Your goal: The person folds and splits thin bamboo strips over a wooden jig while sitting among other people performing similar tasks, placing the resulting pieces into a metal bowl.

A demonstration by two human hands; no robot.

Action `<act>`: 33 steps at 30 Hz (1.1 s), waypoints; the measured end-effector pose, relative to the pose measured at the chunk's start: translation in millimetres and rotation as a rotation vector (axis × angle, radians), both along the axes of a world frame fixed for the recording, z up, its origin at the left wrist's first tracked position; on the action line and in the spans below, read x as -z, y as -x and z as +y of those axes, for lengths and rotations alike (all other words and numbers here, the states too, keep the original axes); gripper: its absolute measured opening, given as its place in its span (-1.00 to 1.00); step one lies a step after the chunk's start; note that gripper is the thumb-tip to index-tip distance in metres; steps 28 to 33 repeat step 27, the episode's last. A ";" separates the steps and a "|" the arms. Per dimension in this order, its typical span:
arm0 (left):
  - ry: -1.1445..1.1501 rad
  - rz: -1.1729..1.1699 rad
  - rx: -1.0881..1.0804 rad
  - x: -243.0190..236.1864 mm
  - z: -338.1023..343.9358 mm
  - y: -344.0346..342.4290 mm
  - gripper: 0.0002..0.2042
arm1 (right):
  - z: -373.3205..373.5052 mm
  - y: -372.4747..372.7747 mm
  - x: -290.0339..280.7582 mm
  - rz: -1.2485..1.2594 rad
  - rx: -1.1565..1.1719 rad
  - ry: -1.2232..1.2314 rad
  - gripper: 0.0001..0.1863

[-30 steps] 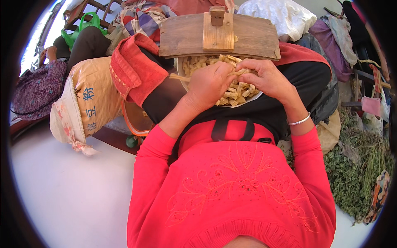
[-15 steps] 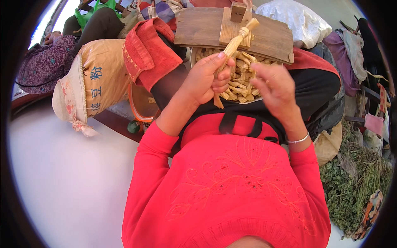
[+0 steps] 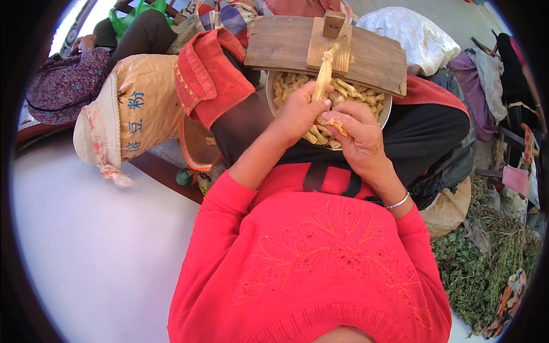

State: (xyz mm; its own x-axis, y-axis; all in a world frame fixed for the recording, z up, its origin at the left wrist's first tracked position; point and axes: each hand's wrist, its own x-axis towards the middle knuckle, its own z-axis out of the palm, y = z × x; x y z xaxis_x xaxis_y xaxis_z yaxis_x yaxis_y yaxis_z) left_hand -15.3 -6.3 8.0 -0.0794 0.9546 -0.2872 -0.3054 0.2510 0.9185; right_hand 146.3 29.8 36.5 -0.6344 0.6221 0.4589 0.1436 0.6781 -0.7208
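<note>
My left hand [image 3: 297, 114] is closed around a pale yellow bundle of dried, fibrous strips [image 3: 324, 77], bound near its top. The bundle stands up from my fist, its tip in front of the wooden board. My right hand [image 3: 366, 140] meets the left one, its thumb and fingers pinching the frayed lower end of the bundle. Below both hands, a round bowl [image 3: 388, 111] on my lap is filled with short cut pieces [image 3: 366, 94] of similar yellow colour. A wooden board [image 3: 377, 54] with a small upright block [image 3: 333, 24] lies across the bowl's far side.
A tan sack [image 3: 146, 103] stands at the left, near an orange-rimmed container [image 3: 191, 148]. Red cloth [image 3: 214, 80] covers my left knee. A white bag [image 3: 406, 37] sits behind the board. Dried green plants [image 3: 486, 263] lie at right. Another person's purple sleeve [image 3: 68, 86] shows far left.
My right hand has come down and left to grip the bundle's lower end. My left hand has shifted slightly right with the bundle, which is now more upright.
</note>
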 end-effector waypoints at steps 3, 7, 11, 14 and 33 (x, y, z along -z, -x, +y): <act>-0.208 0.627 0.253 -8.6 -8.8 1.9 -0.79 | 7.0 0.8 -19.4 -0.060 0.113 -0.326 -0.76; -0.229 1.000 0.345 -27.0 -9.0 5.1 -0.89 | 17.7 0.0 8.8 -0.089 -0.077 -0.069 -0.80; -0.263 1.156 0.135 -18.7 -10.3 -0.2 -0.88 | 8.0 4.8 33.9 0.181 0.005 0.427 -0.78; -0.181 1.185 0.008 -19.7 -8.4 -7.0 -0.86 | 6.6 -0.3 34.9 0.232 0.076 0.745 -0.74; -0.619 1.012 -0.075 -4.2 0.0 -13.7 -0.96 | 28.3 8.3 57.3 0.669 0.145 1.417 -0.77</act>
